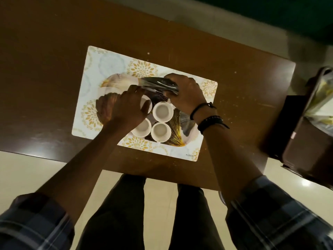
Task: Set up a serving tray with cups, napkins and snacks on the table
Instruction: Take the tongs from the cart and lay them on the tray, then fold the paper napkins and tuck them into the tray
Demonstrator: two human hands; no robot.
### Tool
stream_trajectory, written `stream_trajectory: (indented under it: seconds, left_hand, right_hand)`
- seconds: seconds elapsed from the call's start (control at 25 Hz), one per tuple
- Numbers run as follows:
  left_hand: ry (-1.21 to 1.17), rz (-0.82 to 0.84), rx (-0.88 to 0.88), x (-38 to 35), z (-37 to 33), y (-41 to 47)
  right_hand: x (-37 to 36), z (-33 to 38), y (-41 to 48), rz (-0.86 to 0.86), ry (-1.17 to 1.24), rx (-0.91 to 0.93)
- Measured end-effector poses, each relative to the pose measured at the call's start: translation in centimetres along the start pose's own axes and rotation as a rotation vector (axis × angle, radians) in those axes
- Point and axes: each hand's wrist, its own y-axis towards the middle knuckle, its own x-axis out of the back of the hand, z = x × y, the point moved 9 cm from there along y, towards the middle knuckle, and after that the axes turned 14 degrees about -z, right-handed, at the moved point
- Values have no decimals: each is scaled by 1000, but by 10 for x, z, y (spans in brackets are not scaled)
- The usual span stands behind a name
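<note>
A patterned oval serving tray point(182, 130) lies on a floral placemat point(108, 60) on the brown table point(45, 69). Several white cups point(163, 111) stand together on the tray. Above the tray's far side, both hands hold a shiny, silvery snack packet point(159, 84). My left hand point(128, 107) pinches its left end, partly covering one cup. My right hand point(183, 92) grips its right end. What the packet contains is hidden.
A dark chair point(302, 127) with a patterned cushion stands at the table's right end. The table's near edge runs just below the placemat; my legs stand on the pale tiled floor point(27, 174) beneath it.
</note>
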Motion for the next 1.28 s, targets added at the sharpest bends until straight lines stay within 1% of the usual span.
stream_trajectory:
  seconds: [0.04,0.08,0.2,0.32,0.4,0.48,0.52,0.56,0.64,0.76,0.84,0.92,0.96,1.04,1.16,1.2,1.28]
  left_hand:
    - [-10,-44,14,6,2,0]
    - [-24,-54,34,8,7,0]
    - [-124,-18,95,-2,25,1]
    - [-211,-26,128,-9,34,-2]
    - [-247,11,167,-13,37,-5]
    - [-105,32,169,-13,35,-9]
    - [-18,15,159,-9,31,-10]
    - [17,-18,151,-4,24,-11]
    - [-54,-75,120,3,-1,-11]
    - [-215,-19,37,-7,-57,-9]
    - [-261,29,-47,-14,-106,-13]
    - [-256,34,-160,-19,-156,-21]
    - [-245,35,-196,-23,-175,-25]
    - [-251,62,-231,-34,-213,-34]
    - [-316,98,-264,-50,-266,-46]
    - [-339,97,-270,-54,-281,-50]
    - [-365,105,-264,-62,-305,-56]
  right_hand:
    - [-6,2,2,25,-20,1]
    - [-13,4,4,51,-39,3]
    - [-28,9,7,94,-70,6]
    - [-38,6,5,117,-67,-7]
    - [-42,4,0,148,-56,-2]
    - [-41,-3,-9,173,-27,-2]
    - [-35,-9,-14,151,4,-16]
    - [-27,-16,-19,103,47,-46]
    - [-4,-35,-29,-37,118,-122]
    - [34,-78,-49,-237,217,-279]
    - [64,-122,-69,-389,277,-450]
    - [99,-179,-98,-615,482,-674]
    - [115,-208,-114,-731,570,-766]
    - [147,-270,-145,-894,630,-927]
    - [185,-352,-186,-1020,699,-1122]
    - [195,-375,-194,-1019,703,-1150]
    - [210,-409,-194,-964,787,-1170]
